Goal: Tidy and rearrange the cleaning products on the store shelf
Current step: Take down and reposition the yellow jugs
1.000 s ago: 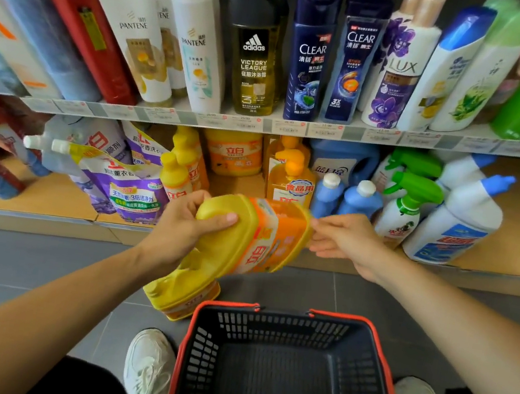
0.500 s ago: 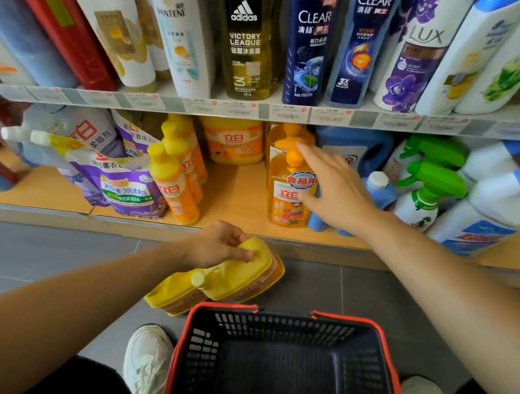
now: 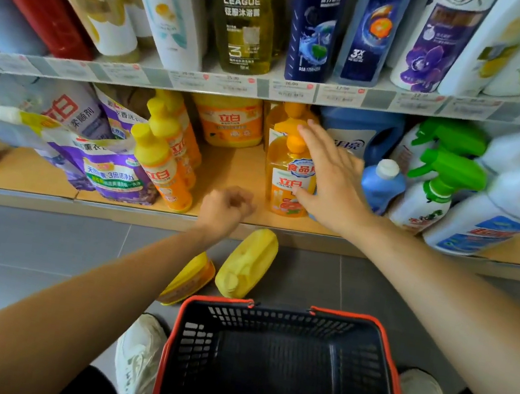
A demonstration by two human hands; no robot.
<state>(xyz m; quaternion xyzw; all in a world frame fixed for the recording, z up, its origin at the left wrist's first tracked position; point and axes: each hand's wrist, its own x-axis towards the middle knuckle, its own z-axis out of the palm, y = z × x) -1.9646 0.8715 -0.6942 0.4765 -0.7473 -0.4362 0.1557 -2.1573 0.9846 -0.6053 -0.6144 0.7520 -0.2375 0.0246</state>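
Yellow detergent jug [image 3: 246, 263] lay beside the basket [image 3: 281, 312], no longer gripped; left hand [image 3: 226, 208] curled empty, right hand [image 3: 329, 180] spread flat, touching the orange bottle [image 3: 283, 183].

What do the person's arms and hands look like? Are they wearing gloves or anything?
No gloves. The left hand and right hand are bare, with no rings showing. The left arm and right arm are bare too: no sleeve, watch or bracelet in view.

A single head-worn wide-angle camera looks forward and down, close to the lower shelf [image 3: 228, 171], over a basket [image 3: 287, 313] at the person's feet.
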